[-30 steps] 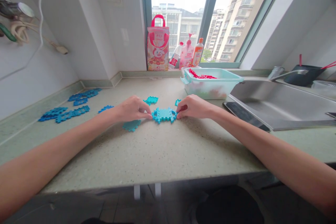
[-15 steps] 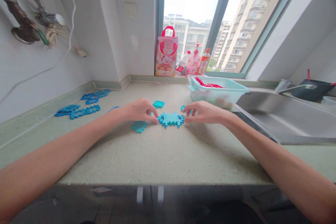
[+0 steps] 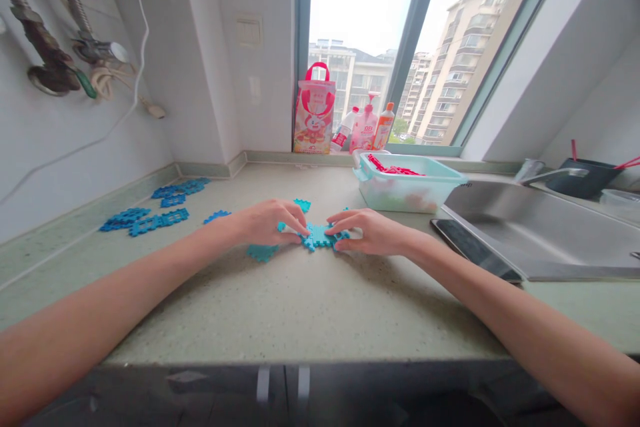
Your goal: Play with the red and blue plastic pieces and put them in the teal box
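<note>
A flat teal interlocking plastic piece (image 3: 317, 237) lies on the pale green countertop (image 3: 300, 307). My left hand (image 3: 273, 223) pinches its left edge with fingers curled over it. Its right edge is gripped by my right hand (image 3: 364, 232), whose fingers reach over the top. Another teal piece (image 3: 262, 252) lies just below my left hand. A further teal piece (image 3: 301, 204) sits behind the hands, apart from them.
Several blue interlocking pieces (image 3: 145, 219) lie at the left by the wall. A teal tub (image 3: 410, 181) with red pieces stands behind my right hand. A phone (image 3: 473, 250) lies beside the steel sink (image 3: 545, 233). A bag (image 3: 315, 110) and bottles (image 3: 367, 128) stand on the sill.
Both hands have closed in over the teal piece from its two ends, covering more of it. The camera has tilted slightly.
</note>
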A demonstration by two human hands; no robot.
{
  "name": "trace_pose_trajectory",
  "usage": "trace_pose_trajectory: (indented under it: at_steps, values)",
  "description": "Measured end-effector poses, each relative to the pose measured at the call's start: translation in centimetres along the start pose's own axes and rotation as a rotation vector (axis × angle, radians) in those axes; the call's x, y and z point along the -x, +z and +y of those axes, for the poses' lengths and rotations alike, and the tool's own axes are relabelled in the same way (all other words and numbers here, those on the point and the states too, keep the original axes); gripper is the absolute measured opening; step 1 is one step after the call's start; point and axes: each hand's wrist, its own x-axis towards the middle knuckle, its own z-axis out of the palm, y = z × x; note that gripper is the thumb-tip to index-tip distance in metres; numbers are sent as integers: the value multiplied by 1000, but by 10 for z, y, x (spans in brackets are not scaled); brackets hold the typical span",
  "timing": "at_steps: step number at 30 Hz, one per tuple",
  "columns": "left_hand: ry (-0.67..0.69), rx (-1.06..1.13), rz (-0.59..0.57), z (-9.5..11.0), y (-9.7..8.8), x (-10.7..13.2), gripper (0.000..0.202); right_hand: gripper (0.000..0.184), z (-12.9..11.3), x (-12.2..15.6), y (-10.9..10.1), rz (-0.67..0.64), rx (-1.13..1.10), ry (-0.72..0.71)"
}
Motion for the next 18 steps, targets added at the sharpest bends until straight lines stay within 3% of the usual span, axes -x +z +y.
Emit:
trace_pose_trajectory:
  at_steps: [4,8,13,18]
  values:
    - [41,0,21,-3,4,1,23,32,-9,1,-2,-12,5,-9]
    - [44,-32,19,0,6,-1,23,31,-13,-3,11,65,44,21]
    - [50,-74,49,4,-6,-1,36,23,-14,-11,26,138,69,80]
    - [-217,-177,274,-33,-32,20,50,27,-17,-11,25,176,123,84]
